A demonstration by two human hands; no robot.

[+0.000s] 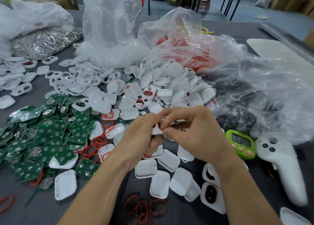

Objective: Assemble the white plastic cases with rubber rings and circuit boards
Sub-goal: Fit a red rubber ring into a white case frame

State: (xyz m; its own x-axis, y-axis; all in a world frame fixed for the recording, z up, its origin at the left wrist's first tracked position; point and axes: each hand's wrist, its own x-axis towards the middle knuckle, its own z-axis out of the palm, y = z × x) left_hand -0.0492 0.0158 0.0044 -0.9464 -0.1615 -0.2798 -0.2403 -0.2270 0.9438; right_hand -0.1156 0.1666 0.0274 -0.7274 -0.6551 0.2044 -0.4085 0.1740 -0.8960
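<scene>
Both hands meet in front of me with fingers curled. My left hand [141, 134] grips a small white plastic case [156, 131] from below. My right hand [192, 131] pinches a thin red rubber ring [160, 123] against the case's upper edge, though I cannot tell how far the ring is seated.

Left of my left hand lies a heap of green square circuit boards [42, 136] with round silver contacts. Between that heap and my left wrist, a tangle of loose red rings [100, 141] sits among white shells. Beyond my fingertips spreads a pile of white case shells [163, 92], a few of them carrying red rings.

More white case halves [168, 160] lie under my wrists on the grey table [42, 211]. A cluster of red rubber loops [144, 207] rests between my forearms.

Just right of my right hand stands a lime-green digital timer [241, 144] with pink buttons, and a white handheld controller [282, 167] lies beside it. Far beyond my hands rise crumpled clear plastic bags [110, 29]. A bag of shiny metal rings [45, 41] lies far to the left.
</scene>
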